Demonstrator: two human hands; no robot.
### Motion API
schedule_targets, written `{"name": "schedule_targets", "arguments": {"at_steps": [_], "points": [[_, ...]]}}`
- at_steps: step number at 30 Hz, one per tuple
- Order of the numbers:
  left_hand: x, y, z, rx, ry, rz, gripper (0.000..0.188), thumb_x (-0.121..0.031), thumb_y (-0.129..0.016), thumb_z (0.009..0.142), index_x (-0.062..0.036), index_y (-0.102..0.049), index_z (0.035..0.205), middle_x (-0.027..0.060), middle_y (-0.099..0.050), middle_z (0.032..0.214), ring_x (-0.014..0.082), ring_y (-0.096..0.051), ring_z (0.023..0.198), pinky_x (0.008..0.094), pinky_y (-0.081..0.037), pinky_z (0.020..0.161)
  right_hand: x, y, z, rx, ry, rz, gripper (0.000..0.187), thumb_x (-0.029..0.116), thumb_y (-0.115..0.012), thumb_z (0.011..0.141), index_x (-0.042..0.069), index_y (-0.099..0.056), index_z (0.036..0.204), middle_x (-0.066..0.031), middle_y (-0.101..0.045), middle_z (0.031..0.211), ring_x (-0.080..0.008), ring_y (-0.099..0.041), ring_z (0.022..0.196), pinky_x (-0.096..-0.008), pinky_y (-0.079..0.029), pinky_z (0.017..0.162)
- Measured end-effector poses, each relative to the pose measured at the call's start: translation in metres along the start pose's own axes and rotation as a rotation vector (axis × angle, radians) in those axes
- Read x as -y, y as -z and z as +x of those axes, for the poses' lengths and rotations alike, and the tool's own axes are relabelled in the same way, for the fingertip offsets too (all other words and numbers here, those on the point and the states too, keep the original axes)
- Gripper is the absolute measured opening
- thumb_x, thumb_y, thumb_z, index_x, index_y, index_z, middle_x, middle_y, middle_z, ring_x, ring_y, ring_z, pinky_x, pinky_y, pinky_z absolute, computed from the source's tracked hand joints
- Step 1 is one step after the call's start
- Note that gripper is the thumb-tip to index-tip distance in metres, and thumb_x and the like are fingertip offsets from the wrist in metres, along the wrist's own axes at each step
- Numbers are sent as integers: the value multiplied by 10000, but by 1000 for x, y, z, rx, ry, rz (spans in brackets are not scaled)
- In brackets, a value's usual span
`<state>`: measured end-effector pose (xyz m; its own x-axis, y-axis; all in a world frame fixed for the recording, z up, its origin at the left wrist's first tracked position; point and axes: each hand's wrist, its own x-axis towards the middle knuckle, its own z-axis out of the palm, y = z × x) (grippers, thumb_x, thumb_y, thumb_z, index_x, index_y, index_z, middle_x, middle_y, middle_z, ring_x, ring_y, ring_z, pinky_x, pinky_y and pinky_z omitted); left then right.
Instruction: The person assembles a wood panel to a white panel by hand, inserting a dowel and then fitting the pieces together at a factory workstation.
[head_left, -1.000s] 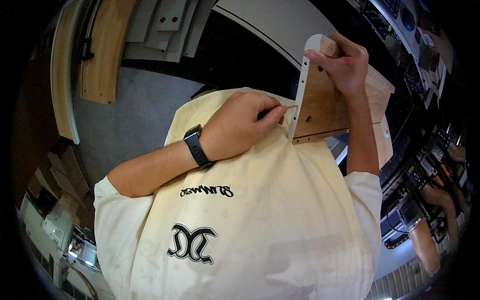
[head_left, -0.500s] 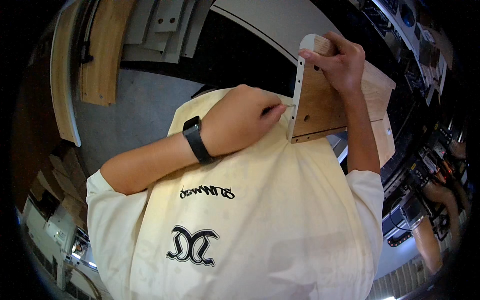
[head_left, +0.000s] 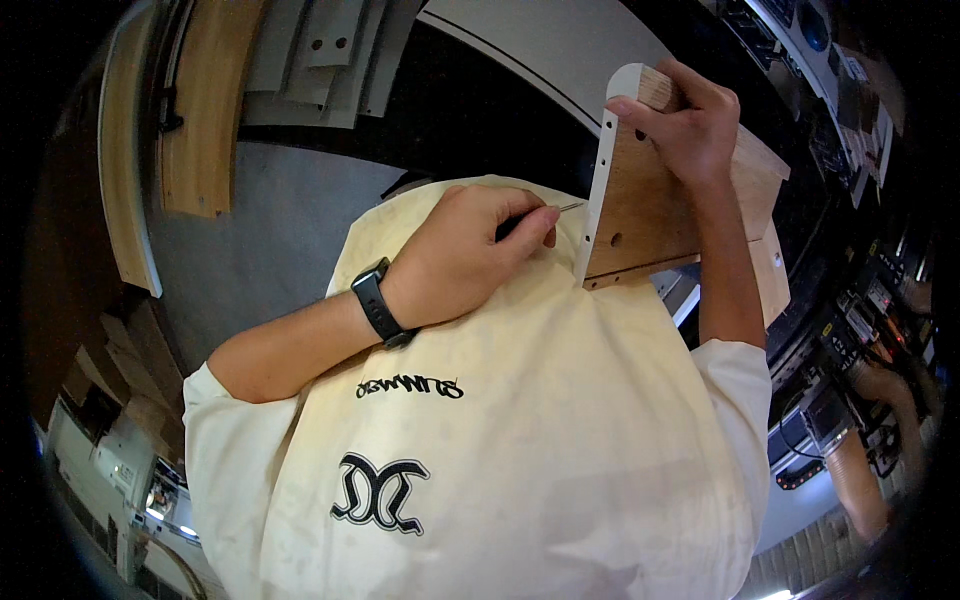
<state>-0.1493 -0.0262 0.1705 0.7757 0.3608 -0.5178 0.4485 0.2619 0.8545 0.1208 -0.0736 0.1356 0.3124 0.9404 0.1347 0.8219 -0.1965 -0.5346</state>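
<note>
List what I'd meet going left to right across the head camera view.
Narrow wooden board, wider wooden board, black watch, left hand, thin metal rod, white edge of the wooden piece, right hand.

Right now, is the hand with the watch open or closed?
Closed: the left hand is curled and pinches a thin metal rod near the wooden board.

The panel lies right of the rod, planks well to the left, machinery to the far right.
</note>
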Motion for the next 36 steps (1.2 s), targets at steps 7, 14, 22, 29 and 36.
{"name": "schedule_targets", "arguments": {"at_steps": [7,14,22,29,36], "points": [[-3,-3,5,-15,-86,88,294,-209,-598,1040,49,-716,963,132,-712,826,145,-625,732,316,-504,695,-5,-3,1,-33,55,29,582,589,-927,622,64,-773,820,-78,-711,668,-163,-685,559,-310,-562,585],[-2,1,6,-1,-131,200,284,-199,-604,1030,56,-723,989,179,-719,816,187,-642,671,341,-517,657,-3,-5,-1,-6,37,19,573,586,-932,615,66,-740,761,-60,-657,605,-162,-626,509,-309,-533,559],[-7,-3,12,-11,-228,351,245,-196,-627,1000,24,-730,971,227,-678,800,359,-664,688,417,-505,623,3,0,-4,109,104,-22,501,399,-933,731,-10,-760,963,-74,-705,659,-96,-679,559,-223,-520,487],[-16,2,18,38,-332,675,212,-227,-615,994,-35,-698,958,189,-687,791,383,-667,696,464,-523,632,5,-8,2,9,27,6,732,656,-932,541,24,-786,879,-95,-688,626,-201,-704,564,-325,-575,589],[-26,27,43,228,-542,1087,184,-258,-596,1006,-78,-596,1043,132,-687,784,354,-691,737,467,-548,645,2,-8,10,-48,88,-87,714,657,-919,568,40,-794,904,-116,-723,682,-205,-738,623,-315,-590,626]]}}
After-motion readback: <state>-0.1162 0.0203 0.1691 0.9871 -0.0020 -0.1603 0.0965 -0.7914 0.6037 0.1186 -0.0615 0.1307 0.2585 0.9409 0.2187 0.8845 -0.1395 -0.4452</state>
